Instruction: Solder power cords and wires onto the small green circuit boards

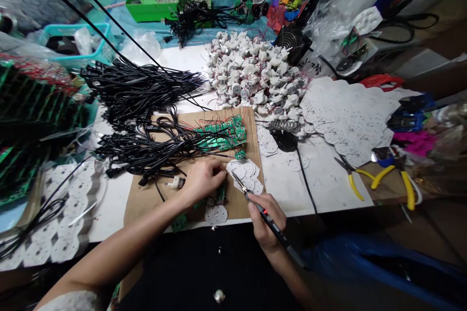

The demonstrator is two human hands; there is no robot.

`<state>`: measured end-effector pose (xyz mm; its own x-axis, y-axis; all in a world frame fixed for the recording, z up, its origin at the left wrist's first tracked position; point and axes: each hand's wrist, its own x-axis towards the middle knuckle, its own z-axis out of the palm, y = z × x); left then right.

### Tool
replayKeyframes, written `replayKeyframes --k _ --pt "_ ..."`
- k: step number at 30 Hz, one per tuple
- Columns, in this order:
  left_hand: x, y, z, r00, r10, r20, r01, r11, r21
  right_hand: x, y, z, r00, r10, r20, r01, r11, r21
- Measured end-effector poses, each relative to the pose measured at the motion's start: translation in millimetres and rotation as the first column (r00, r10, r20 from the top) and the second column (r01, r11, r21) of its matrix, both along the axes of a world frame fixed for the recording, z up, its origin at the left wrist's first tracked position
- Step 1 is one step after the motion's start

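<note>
My right hand (265, 219) is closed around a black soldering iron (255, 201), its tip resting on a cluster of white round circuit discs (246, 174) lying on a brown cardboard sheet (146, 199). My left hand (204, 179) is curled, fingertips pinched at the left edge of those discs, holding something small that I cannot make out. A pile of green circuit boards (222, 137) with black cables attached lies just beyond my hands. A white disc (216, 215) and a green board (221, 193) sit under my left wrist.
Bundles of black cables (138, 92) fill the left. A heap of small white motors (255, 75) lies at the back centre, white disc panels (346, 116) to the right, yellow-handled pliers (386, 177) near the front right, a soldering stand (284, 138), and green trays (153, 2) far back.
</note>
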<state>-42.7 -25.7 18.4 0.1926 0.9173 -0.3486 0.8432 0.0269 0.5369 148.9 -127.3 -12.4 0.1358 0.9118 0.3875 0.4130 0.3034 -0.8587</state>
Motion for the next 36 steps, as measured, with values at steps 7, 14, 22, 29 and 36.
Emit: replayKeyframes --k 7,14,22,29,36 --pt "1.5 3.1 -0.2 0.992 -0.098 -0.073 0.1 0.995 0.011 0.6 0.7 -0.2 1.0 0.02 0.005 -0.02 1.0 -0.011" --pt "6.2 10.7 8.9 0.967 -0.197 -0.158 0.195 0.98 -0.028 0.0 0.0 -3.3 1.0 0.022 -0.005 -0.022 1.0 -0.008" --pt "12.1 17.7 19.5 0.946 -0.217 -0.24 0.195 0.974 -0.112 1.0 -0.7 -2.3 0.999 0.046 0.009 -0.046 0.998 -0.041" --pt "14.2 18.6 18.7 0.946 -0.207 -0.248 0.184 0.976 -0.114 -1.0 -3.0 -11.7 0.997 0.065 0.028 -0.065 0.998 0.005" --pt "13.1 18.7 16.3 0.951 -0.187 -0.245 0.165 0.98 -0.108 -0.6 -5.3 -14.8 0.997 0.065 0.048 -0.066 0.998 0.016"
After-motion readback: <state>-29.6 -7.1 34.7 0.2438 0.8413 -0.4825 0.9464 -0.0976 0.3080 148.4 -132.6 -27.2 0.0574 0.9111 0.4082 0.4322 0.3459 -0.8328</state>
